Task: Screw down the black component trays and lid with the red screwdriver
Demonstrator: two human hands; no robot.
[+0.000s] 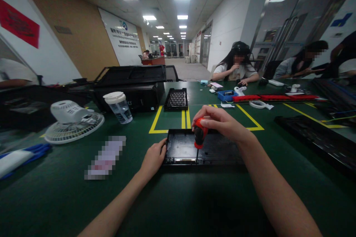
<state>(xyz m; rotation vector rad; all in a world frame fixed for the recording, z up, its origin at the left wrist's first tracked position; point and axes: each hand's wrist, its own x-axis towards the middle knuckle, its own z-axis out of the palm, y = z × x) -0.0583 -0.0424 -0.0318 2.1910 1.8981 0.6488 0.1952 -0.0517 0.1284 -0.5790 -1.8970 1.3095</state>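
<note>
A shallow black plastic panel with raised edges (pixel 219 150) lies on the green table in front of me. My right hand (pixel 215 120) is wrapped round the red and black handle of a screwdriver (pixel 199 133). The screwdriver stands nearly upright, its shaft reaching down to the panel's near edge, beside a light metallic strip (pixel 185 160). What the tip touches is too small to make out. My left hand (pixel 155 155) grips the left edge of the panel, its thumb on top and the other fingers partly hidden.
Left on the table (pixel 133 196) are a white fan (pixel 73 120), a lidded cup (pixel 119 107) and a blurred flat item (pixel 105 157). Ahead sit a black tray (pixel 176 99) and a blue bin (pixel 226 95). Another black panel (pixel 314 142) lies right. A person (pixel 236 66) sits opposite.
</note>
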